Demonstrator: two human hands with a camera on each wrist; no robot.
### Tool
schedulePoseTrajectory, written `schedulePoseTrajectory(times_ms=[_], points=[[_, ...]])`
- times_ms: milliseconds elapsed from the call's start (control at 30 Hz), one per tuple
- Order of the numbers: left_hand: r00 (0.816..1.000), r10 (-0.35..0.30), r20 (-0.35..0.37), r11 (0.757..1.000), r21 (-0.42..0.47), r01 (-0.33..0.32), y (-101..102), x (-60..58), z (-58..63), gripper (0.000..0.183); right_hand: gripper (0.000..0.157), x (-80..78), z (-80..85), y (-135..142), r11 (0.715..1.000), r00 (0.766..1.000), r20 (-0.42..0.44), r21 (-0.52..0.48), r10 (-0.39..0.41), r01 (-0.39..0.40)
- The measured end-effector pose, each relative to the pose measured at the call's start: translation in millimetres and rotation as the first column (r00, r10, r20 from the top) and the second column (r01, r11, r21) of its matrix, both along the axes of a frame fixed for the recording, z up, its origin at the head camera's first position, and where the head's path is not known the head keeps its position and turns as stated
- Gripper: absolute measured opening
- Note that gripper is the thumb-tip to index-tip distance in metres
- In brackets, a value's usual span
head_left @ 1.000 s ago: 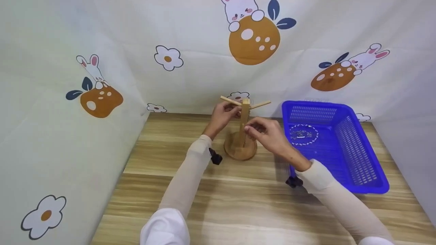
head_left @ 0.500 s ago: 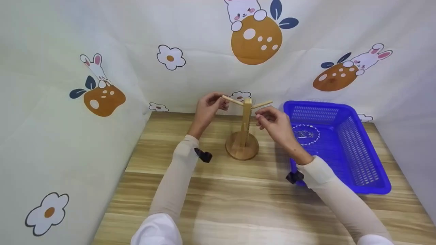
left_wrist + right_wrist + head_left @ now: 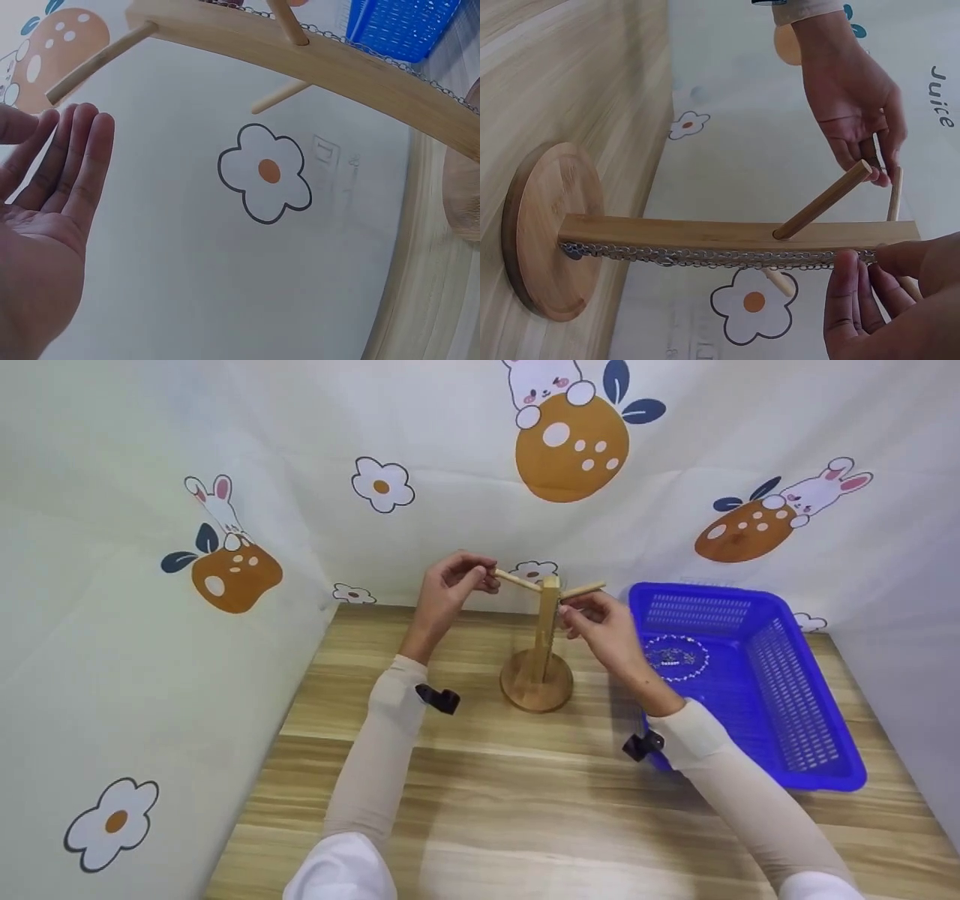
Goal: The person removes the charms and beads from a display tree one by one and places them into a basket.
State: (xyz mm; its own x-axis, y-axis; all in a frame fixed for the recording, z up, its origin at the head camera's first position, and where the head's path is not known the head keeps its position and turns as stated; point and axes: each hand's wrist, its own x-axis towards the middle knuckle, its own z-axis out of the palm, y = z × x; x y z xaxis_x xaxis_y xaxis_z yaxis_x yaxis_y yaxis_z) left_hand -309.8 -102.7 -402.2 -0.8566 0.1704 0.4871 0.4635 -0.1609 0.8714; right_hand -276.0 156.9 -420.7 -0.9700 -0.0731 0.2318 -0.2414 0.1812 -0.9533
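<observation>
A wooden stand with a post [image 3: 545,630], slanting pegs and a round base [image 3: 517,690] stands upright on the table. A silver chain [image 3: 705,256] hangs along the post's right side, down to the base. My right hand [image 3: 606,634] is at the upper post, below the right peg [image 3: 585,589]. In the right wrist view its thumb and fingers pinch the chain's upper part. My left hand [image 3: 448,596] is at the tip of the left peg [image 3: 105,61]. Its fingers are straight and hold nothing in the left wrist view.
A blue plastic basket [image 3: 814,690] stands to the right, close to my right forearm. Inside lie a beaded loop [image 3: 703,660] and some chain within it. A printed cloth [image 3: 442,532] hangs behind the wooden table [image 3: 480,810].
My left hand has moved from beside the post left and up to the peg's tip. My right hand has risen from the post's middle to just below the right peg.
</observation>
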Motion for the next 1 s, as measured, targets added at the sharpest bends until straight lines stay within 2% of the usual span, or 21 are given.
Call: schedulePoseTrajectory(times_ms=[167, 333, 567, 800, 1000], points=[[0.999, -0.029, -0.023, 0.999, -0.036, 0.028, 1.4, 1.9, -0.1, 0.024, 0.023, -2.8, -1.9, -3.6, 1.0, 1.0, 0.012, -0.019, 0.0, 0.0], [1.0, 0.0, -0.016, 0.998, -0.059, -0.001, 3.8, 1.5, -1.3, 0.026, 0.02, -4.2, -3.0, -7.4, 0.999, 1.0, 0.007, -0.039, -0.019, 0.019], [1.0, 0.005, -0.013, 0.999, -0.038, -0.006, 6.5, 1.4, -2.2, 0.02, 0.014, -4.2, -4.6, -9.4, 0.996, 0.999, -0.012, -0.081, -0.036, 0.035], [1.0, 0.006, -0.025, 1.0, -0.029, -0.006, 7.0, 1.2, -3.7, 0.024, 0.014, -4.3, -5.9, -9.2, 0.997, 0.999, -0.009, -0.072, -0.043, 0.042], [0.999, 0.015, -0.037, 1.0, -0.02, -0.016, 7.8, 1.5, -3.6, 0.017, 0.012, -3.0, -4.2, -9.9, 0.995, 0.999, -0.006, -0.083, -0.05, 0.049]])
